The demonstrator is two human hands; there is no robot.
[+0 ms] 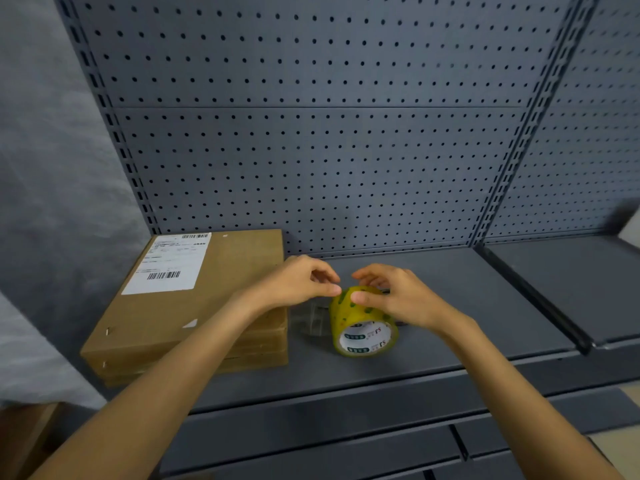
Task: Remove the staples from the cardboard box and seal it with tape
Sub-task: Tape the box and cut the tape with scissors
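A flat brown cardboard box (pixel 194 306) with a white shipping label lies on the left of the grey shelf (pixel 450 334); a small staple shows near its front left corner. A yellowish roll of clear tape (pixel 360 323) stands on edge right of the box. My right hand (pixel 398 296) grips the top of the roll, thumb on its near face. My left hand (pixel 301 282) is over the box's right edge, with its thumb and fingers pinched at the roll's upper left rim. A loose clear strip of tape hangs between the roll and the box.
A grey pegboard (pixel 311 150) backs the shelf. A dark upright post divides it from a second shelf section (pixel 561 282) on the right. A thin dark tool lies partly hidden behind the roll. Lower shelf edges run below.
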